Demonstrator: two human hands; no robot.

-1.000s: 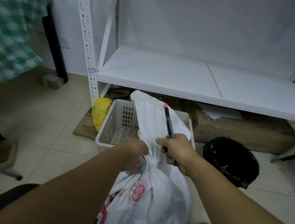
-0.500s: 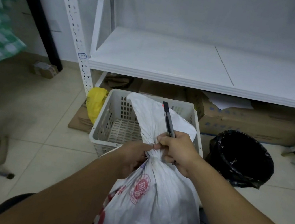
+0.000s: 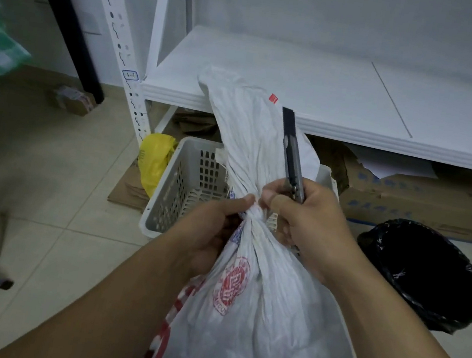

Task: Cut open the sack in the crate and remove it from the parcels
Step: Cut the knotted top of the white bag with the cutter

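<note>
Pinching sack [image 3: 254,318] neck: left hand [image 3: 206,232]; right hand [image 3: 310,222] gripping cutter [image 3: 291,153].

- Left of my left hand [image 3: 206,229], the floor [image 3: 46,182] lies open.
- Ahead: crate [image 3: 172,194], then the shelf [image 3: 333,80] edge above it.
- Bin [image 3: 427,272] stands right of my right hand [image 3: 309,228].

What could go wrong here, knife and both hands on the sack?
1. The right hand grips the knife while pinching the neck of the sack, with the left hand pinching opposite: a slip could cut fingers.
2. Its contents are hidden; a deep cut might damage them.
</note>
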